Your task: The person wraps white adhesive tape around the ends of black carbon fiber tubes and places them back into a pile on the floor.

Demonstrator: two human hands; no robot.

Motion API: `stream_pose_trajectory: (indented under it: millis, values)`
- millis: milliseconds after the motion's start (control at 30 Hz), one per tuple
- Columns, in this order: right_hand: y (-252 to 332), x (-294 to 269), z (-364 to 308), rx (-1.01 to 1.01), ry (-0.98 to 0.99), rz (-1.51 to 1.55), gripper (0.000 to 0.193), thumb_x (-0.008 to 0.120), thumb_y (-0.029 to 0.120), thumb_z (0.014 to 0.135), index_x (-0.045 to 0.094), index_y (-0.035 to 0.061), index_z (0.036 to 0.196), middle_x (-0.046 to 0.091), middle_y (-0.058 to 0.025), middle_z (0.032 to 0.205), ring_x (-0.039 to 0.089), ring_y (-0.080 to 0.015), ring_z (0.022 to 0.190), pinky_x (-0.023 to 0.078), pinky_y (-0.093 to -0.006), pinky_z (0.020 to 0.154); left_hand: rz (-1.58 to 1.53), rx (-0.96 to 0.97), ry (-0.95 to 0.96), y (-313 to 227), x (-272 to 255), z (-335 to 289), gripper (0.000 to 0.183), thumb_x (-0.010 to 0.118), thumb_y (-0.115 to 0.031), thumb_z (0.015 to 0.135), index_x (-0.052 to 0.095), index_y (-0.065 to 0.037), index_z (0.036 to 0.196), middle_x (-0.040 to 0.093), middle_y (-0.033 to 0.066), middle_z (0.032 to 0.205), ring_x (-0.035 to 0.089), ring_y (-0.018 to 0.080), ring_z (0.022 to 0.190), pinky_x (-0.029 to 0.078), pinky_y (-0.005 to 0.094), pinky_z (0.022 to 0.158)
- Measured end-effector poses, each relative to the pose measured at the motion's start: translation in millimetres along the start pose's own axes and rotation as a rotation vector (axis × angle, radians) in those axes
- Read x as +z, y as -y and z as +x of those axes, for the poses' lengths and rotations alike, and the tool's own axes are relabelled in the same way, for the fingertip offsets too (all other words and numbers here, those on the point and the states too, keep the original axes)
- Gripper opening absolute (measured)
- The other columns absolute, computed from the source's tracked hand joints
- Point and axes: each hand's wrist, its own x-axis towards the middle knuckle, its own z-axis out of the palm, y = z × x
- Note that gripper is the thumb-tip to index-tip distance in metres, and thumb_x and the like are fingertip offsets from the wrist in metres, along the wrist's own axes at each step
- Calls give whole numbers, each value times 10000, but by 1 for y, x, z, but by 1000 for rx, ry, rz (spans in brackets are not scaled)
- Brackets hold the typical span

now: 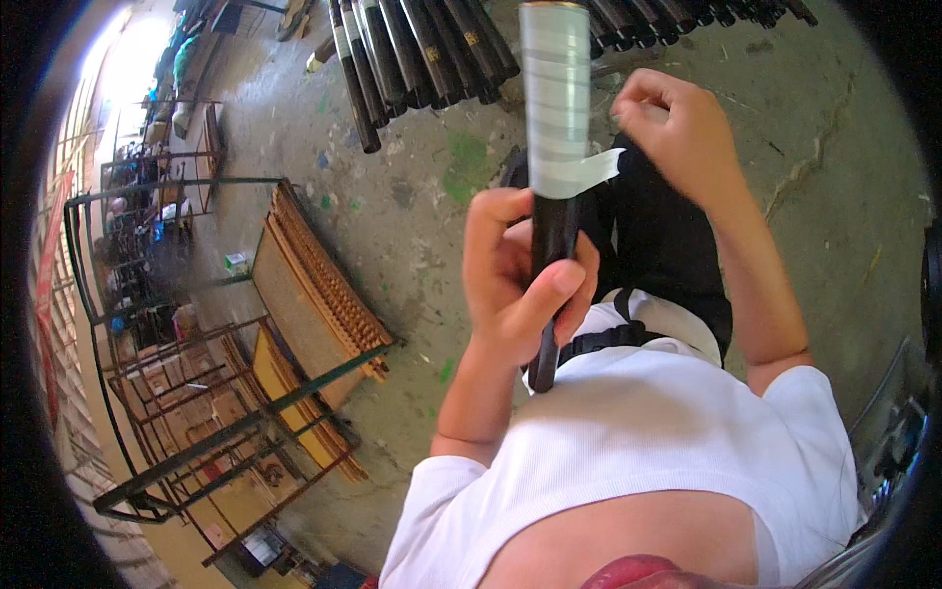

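My left hand (525,270) is wrapped round a dark tube (555,231), held lengthwise in front of my chest. Pale, semi-glossy tape (557,98) winds in overlapping turns about the tube's far part. From the lowest turn a loose tail of tape (601,169) sticks out to the right. My right hand (677,133) is raised just beyond that tail, apart from the tube. Its fingers are curled with thumb and forefinger close together; whether something small lies between them is hidden.
Several dark tubes (422,54) lie side by side on the concrete floor ahead, with more dark tubes (657,20) to their right. A metal frame rack (265,398) on the left bears stacked boards (314,285). Equipment (895,432) stands close on my right.
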Motion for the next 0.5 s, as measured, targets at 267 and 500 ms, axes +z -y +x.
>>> stream_pose_trajectory:
  millis: [267,500]
  values:
    - [36,-9,-8,4,358,1017,312,621,239,839,612,40,1078,616,-19,890,563,-70,820,450,-237,742,43,105,-17,0,-5,7,517,642,75,767,357,-8,1190,534,151,923,537,127,502,423,220,404]
    - [39,-1,0,-129,484,1111,186,657,192,832,688,22,903,577,24,688,505,-28,603,394,-182,548,-458,-194,166,2,-4,9,572,566,-350,885,389,76,1224,552,131,751,473,92,379,384,192,323]
